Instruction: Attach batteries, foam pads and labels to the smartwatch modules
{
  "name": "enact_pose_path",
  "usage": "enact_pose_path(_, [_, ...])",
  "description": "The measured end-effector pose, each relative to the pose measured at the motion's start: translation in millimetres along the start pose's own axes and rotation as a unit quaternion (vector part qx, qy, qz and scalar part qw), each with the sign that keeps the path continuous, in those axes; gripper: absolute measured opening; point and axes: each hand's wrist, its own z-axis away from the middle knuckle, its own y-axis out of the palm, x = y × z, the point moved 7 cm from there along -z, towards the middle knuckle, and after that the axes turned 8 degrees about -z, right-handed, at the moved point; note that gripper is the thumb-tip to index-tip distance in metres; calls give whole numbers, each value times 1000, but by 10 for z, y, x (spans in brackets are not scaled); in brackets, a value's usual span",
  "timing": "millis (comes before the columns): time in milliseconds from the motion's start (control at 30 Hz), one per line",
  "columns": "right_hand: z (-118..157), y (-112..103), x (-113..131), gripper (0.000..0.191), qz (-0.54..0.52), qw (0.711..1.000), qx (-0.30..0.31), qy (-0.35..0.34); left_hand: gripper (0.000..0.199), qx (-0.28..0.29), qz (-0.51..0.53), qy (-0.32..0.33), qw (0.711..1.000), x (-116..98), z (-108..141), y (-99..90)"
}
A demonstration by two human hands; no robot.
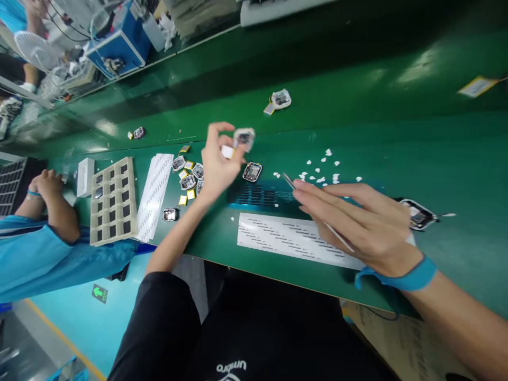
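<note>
My left hand [222,161] holds a small watch-like device [243,138] between thumb and fingers, raised over the green bench, with a white and yellow battery [227,152] beside it. My right hand [353,222] pinches metal tweezers [289,181], their tips pointing up and left near small white scraps [304,175]. Below the held device, an open watch case [252,172] lies on the bench. A blue film with dark strips [257,196] and a white printed sheet [286,235] lie in front of me.
Several cases with batteries [188,182] lie left of my left forearm. Farther left are another printed sheet [153,196], a beige compartment tray [113,201] and a person's clasped hands [50,182]. Another case [418,214] sits right, behind my right hand.
</note>
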Motion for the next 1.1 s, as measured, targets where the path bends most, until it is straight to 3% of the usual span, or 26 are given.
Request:
enact_pose_path(67, [4,21,17,75,2,1000,-15,-7,33,-38,-170,23,984,140,-428,-204])
enact_pose_path(167, [19,59,43,63,11,999,-29,-17,18,-32,-310,8,950,349,-937,-205])
enact_pose_path(233, [28,87,45,56,16,999,-32,-18,11,-35,-321,49,945,318,-1112,36])
enact_pose_path(333, [27,121,37,54,18,999,-26,-18,27,75,-297,116,945,185,-1198,738])
enact_pose_path(400, [18,122,34,57,16,999,-20,-20,26,108,-292,121,942,107,-1231,1078])
enact_pose_path(467, [8,95,27,59,15,1000,-18,-17,17,115,-285,116,945,59,-1269,1217])
enact_pose_path(533, [3,52,14,56,12,1000,-22,-10,11,111,-263,106,953,43,-1261,1173])
enact_pose_path(633, [12,-26,-32,39,-4,998,-51,21,17,99,-172,101,975,-15,-1020,921])
enact_pose_path(733, [35,-66,-80,28,-32,994,-80,65,8,109,25,75,991,-149,-453,679])
enact_pose_path(767, [41,-68,-93,30,-34,993,-84,82,15,130,101,54,985,-199,-216,650])
enact_pose_path(833, [50,-64,-118,30,-24,989,-83,119,35,181,206,36,961,-341,266,649])
enact_pose_path(933, [48,-51,-153,25,-5,986,-65,155,37,200,277,31,939,-495,795,674])
enact_pose_path(1000, [34,-36,-163,30,17,987,-44,153,38,197,295,21,935,-500,972,712])
enact_pose_path(1100, [7,-6,-149,28,51,991,-10,124,43,178,284,17,942,-417,1045,748])
